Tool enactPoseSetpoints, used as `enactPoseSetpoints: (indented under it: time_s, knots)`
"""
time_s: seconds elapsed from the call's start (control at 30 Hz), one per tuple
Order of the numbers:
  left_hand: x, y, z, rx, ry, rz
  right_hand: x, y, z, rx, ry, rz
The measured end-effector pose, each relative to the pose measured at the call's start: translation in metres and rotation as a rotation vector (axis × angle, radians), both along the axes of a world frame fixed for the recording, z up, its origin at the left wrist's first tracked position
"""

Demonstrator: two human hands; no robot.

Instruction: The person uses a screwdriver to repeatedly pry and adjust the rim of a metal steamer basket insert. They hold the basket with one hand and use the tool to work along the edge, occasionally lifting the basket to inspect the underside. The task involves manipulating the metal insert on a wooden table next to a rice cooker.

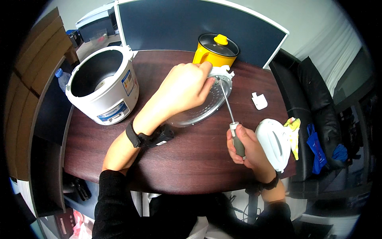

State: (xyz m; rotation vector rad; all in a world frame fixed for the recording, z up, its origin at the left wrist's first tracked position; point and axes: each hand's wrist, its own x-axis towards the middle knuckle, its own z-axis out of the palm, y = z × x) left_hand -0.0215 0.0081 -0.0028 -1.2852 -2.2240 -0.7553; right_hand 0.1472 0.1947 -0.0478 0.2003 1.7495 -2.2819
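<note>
My left hand (186, 84) is closed on the far rim of a round rice cooker lid (205, 112), grey metal with small holes and a white hinge end. The hand and forearm hide much of the lid. In my right hand (251, 146) is a screwdriver (227, 104) with a grey-green handle. Its shaft slants away from me, and the tip meets the lid near the hinge, close to my left fingers. Left of my hands stands the white rice cooker body (131, 101), lidless. A white oval lid cover (272, 139) lies beside my right hand.
A yellow electric pot (217, 59) with a glass lid stands behind the rice cooker lid, near the dark partition (171, 28). A small white plastic piece (260, 101) lies on the right. By the right table edge is a yellow cloth (294, 135); a black sofa (292, 87) stands beyond.
</note>
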Motion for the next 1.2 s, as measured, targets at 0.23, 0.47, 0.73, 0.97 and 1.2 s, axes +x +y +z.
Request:
enactPoseSetpoints:
  time_s: [0.23, 0.47, 0.73, 0.97, 1.2]
  knots:
    - [0.003, 0.003, 0.002, 0.016, -0.05, 0.029, -0.001, -0.005, -0.004, -0.359, -0.063, 0.104]
    - [0.001, 0.004, 0.002, 0.03, -0.086, 0.077, -0.005, 0.011, -0.002, -0.39, -0.106, 0.137]
    - [-0.003, -0.003, 0.009, -0.001, -0.142, 0.104, -0.017, 0.026, 0.005, -0.09, 0.22, -0.055]
    - [-0.003, 0.004, 0.003, 0.062, -0.04, 0.074, -0.038, 0.039, -0.004, 0.014, 0.444, -0.172]
    - [-0.008, 0.003, 0.004, 0.021, -0.152, 0.028, -0.035, 0.05, -0.016, 0.268, 0.402, -0.291]
